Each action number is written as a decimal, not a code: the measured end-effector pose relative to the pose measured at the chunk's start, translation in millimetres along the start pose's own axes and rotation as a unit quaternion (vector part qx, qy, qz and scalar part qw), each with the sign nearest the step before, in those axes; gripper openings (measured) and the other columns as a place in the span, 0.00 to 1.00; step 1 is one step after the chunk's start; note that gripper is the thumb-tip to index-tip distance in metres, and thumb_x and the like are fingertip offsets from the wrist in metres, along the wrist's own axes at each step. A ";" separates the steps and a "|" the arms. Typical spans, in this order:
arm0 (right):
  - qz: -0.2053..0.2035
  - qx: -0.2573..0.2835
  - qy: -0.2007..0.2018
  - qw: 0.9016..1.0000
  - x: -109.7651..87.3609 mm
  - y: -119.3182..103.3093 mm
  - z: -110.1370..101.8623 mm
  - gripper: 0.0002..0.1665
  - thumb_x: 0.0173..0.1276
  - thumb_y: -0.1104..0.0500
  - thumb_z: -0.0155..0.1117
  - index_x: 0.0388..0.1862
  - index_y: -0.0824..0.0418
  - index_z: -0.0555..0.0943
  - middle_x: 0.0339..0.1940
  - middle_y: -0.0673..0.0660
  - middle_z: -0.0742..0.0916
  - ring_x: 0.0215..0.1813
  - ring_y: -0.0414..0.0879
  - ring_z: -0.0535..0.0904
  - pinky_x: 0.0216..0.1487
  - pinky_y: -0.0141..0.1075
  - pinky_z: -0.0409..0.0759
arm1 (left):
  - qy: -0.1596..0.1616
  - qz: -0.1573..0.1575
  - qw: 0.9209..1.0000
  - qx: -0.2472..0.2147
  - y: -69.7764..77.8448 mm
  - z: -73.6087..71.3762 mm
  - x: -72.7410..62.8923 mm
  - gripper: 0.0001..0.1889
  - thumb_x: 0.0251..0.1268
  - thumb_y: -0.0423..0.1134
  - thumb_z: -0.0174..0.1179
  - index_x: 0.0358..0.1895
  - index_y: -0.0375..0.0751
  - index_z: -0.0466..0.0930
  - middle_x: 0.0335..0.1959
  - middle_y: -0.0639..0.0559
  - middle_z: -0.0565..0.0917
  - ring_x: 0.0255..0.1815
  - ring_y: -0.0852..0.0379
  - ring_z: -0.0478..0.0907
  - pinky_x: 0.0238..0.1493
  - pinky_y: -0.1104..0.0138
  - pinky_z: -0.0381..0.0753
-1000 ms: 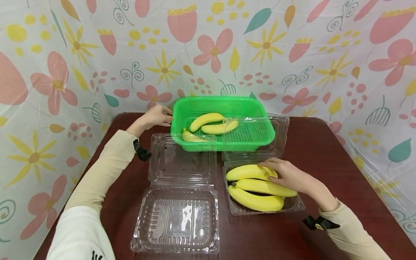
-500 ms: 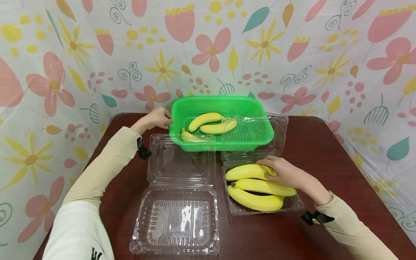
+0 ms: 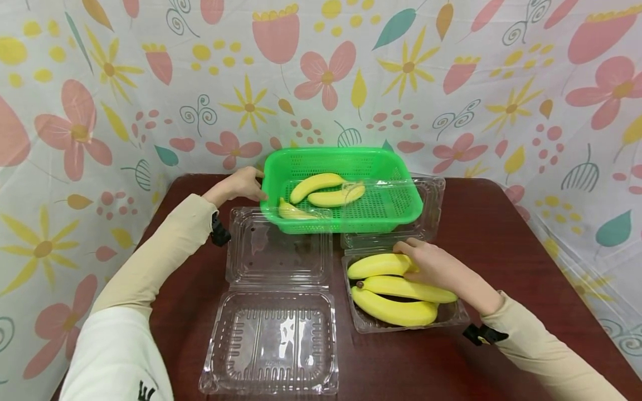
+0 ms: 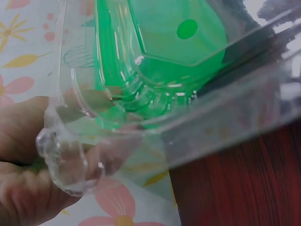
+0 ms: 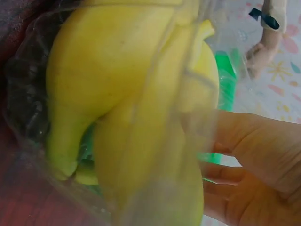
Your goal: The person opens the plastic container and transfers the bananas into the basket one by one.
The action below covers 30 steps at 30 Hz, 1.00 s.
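Observation:
In the head view, my right hand point(image 3: 435, 269) grips the right end of the farthest banana point(image 3: 373, 266), thumb on the near side and fingers over the far side. That banana lies in an open clear clamshell box point(image 3: 362, 318) with a middle banana point(image 3: 401, 288) and a near banana point(image 3: 393, 308). The right wrist view shows the hand point(image 5: 263, 165) against yellow bananas point(image 5: 113, 56), partly blurred behind clear plastic. At the left end of the green basket point(image 3: 346, 225), my left hand point(image 3: 242, 184) has its loosely bent fingertips at the rim; contact is hard to tell.
Three more bananas, one of them point(image 3: 326, 197) near the middle, lie in the basket. Left of the filled box, a second clear clamshell box point(image 3: 273, 340) stands open with nothing inside. Both clear lids point(image 3: 281, 245) lean back towards the basket. A flowered curtain point(image 3: 321, 72) hangs behind the table.
My right hand has shifted slightly left and closed its fingers over the farthest banana's end. The left hand has barely moved at the basket's side; the bananas stay in place.

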State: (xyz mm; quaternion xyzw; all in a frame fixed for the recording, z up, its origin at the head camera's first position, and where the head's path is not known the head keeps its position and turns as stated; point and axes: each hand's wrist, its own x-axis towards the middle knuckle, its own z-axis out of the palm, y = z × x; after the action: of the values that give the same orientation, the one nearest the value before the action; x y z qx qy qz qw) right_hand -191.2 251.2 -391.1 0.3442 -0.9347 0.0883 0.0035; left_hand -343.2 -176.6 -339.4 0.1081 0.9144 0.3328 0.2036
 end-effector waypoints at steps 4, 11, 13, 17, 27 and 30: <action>-0.002 -0.020 0.005 1.000 0.1 -2.0 -0.1 0.27 0.46 0.63 0.78 0.47 0.60 0.78 0.35 0.54 0.80 0.28 0.43 0.76 0.27 0.37 0.76 | -0.002 -0.006 1.000 -0.014 1.4 -0.3 -0.8 0.39 0.61 0.28 0.63 0.73 0.24 0.52 0.58 0.28 0.76 0.54 0.40 0.81 0.49 0.60 0.84; 0.003 -0.029 0.003 1.000 0.8 -2.5 0.5 0.27 0.46 0.63 0.79 0.46 0.59 0.78 0.35 0.54 0.80 0.26 0.43 0.75 0.25 0.36 0.75 | -0.002 -0.005 1.000 -0.025 1.0 0.4 -2.6 0.39 0.61 0.27 0.63 0.73 0.25 0.52 0.60 0.26 0.74 0.55 0.39 0.80 0.54 0.55 0.82; 0.004 -0.028 0.007 1.000 0.9 -2.6 1.3 0.27 0.46 0.63 0.79 0.46 0.60 0.79 0.36 0.55 0.81 0.28 0.44 0.77 0.26 0.36 0.76 | -0.002 -0.004 1.000 -0.027 -0.2 0.4 -2.3 0.39 0.61 0.27 0.63 0.73 0.25 0.52 0.61 0.26 0.73 0.55 0.38 0.79 0.54 0.55 0.82; 0.001 -0.030 0.019 0.999 1.6 -2.9 4.7 0.27 0.47 0.63 0.78 0.47 0.61 0.79 0.40 0.58 0.83 0.33 0.49 0.82 0.29 0.39 0.80 | 0.002 -0.003 1.000 -0.027 -2.0 0.5 -2.4 0.39 0.61 0.28 0.64 0.73 0.26 0.53 0.62 0.25 0.71 0.55 0.38 0.79 0.51 0.58 0.83; -0.001 -0.030 0.048 0.998 3.1 -2.9 9.6 0.27 0.43 0.65 0.77 0.45 0.61 0.78 0.39 0.61 0.82 0.25 0.46 0.77 0.23 0.36 0.75 | 0.008 -0.001 0.999 -0.037 -3.9 1.9 -4.6 0.40 0.60 0.28 0.65 0.73 0.26 0.54 0.62 0.25 0.72 0.56 0.37 0.79 0.54 0.54 0.81; 0.007 -0.031 0.044 0.998 3.9 -2.2 8.9 0.27 0.43 0.64 0.75 0.44 0.60 0.77 0.39 0.59 0.82 0.24 0.44 0.75 0.22 0.35 0.73 | 0.008 0.004 0.999 -0.043 -4.7 1.8 -4.3 0.39 0.60 0.27 0.64 0.73 0.26 0.54 0.62 0.25 0.72 0.57 0.36 0.78 0.54 0.54 0.81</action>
State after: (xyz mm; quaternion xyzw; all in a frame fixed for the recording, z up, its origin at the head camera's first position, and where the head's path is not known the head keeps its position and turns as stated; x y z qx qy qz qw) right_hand -192.2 245.5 -399.3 0.3331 -0.9383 0.0742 0.0552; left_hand -338.9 -180.6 -342.4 0.1002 0.9004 0.3734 0.1996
